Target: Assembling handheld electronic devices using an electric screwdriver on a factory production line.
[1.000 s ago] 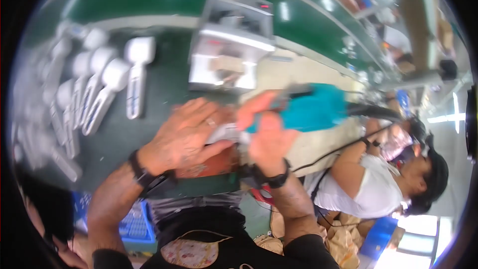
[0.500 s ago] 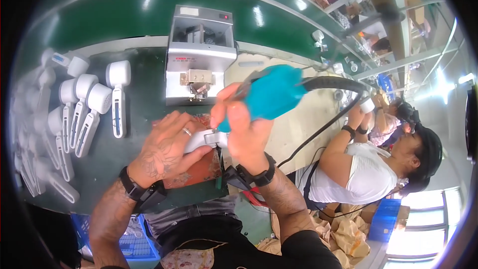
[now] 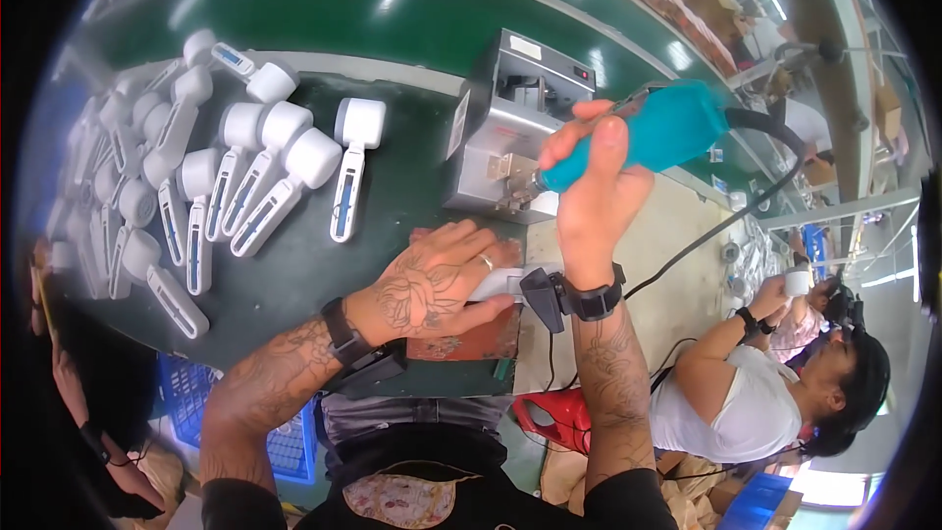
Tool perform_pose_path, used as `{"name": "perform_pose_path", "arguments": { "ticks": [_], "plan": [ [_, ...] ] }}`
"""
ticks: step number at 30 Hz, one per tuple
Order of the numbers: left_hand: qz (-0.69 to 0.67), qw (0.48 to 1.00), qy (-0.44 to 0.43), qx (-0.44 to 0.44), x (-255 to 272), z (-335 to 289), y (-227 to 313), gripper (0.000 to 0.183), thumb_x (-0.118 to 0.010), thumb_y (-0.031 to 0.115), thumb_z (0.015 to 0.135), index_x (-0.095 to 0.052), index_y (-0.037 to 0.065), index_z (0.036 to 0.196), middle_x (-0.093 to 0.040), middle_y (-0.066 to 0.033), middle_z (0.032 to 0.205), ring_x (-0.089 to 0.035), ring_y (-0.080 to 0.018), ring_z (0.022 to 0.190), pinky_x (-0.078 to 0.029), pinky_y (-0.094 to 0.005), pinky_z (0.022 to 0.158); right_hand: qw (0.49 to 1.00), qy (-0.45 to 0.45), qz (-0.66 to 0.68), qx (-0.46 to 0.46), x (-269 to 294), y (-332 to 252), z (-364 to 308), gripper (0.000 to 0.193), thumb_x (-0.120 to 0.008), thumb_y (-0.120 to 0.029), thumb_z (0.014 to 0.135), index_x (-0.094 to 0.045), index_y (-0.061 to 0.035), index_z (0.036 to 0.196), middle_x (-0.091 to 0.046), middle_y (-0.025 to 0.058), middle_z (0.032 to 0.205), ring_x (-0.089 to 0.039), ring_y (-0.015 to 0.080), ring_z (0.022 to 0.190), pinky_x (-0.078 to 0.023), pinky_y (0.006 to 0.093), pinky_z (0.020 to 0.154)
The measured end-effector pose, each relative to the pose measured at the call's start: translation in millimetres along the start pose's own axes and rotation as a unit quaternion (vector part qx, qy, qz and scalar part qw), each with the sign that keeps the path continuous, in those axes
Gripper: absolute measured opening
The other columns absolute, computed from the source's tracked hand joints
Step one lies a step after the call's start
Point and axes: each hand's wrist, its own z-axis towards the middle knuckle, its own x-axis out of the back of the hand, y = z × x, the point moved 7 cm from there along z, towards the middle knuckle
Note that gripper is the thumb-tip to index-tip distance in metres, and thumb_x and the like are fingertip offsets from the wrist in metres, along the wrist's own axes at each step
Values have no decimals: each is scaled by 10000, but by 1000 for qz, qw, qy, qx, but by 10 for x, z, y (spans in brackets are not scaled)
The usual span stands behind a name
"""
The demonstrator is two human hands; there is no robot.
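Observation:
My left hand lies over a white plastic handle piece, fingers and thumb closed around it. Most of the piece is covered by the hand and by the black device on my right wrist. Beneath it is a worn reddish-brown pad. In my right hand is a teal electric screwdriver, gripped around its body and tilted, with a black cable at its rear. Its tip meets the brass-coloured front outlet of a grey screw feeder; whether a screw is on the bit cannot be seen.
Many white round-headed handles with slotted windows lie across the dark green bench at left. A blue plastic basket and a red stool are below the bench. A co-worker in a white shirt sits at right.
The screwdriver has gone from the white handle piece up to the screw feeder's outlet. My left hand still holds the piece on the pad. The whole view has shifted, so the bench appears farther right.

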Motion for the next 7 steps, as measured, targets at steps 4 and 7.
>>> {"name": "perform_pose_path", "arguments": {
  "ticks": [4, 7],
  "plan": [
    [-5, 1000, -2, -6, 8, -11, -7, 376, -740, 275, 802, -626, 51, 1080, -566, -102, 985, -559, -296, 906, -479, -413, 780, 999, -23, 18, 29, -87, 87, -63, 393, -540, -381, 1011, -547, 10, 1053, -572, 67, 686, -571, 177, 592, -465, 300, 558],
    [10, 999, -37, -11, -22, -16, 2, 503, -695, 295, 838, -569, 6, 1231, -553, -124, 1018, -534, -294, 973, -469, -408, 838, 999, -43, 20, 26, -87, 114, -131, 399, -560, -390, 1001, -538, 2, 1074, -577, 71, 687, -594, 184, 612, -474, 309, 564]
  ]
}}
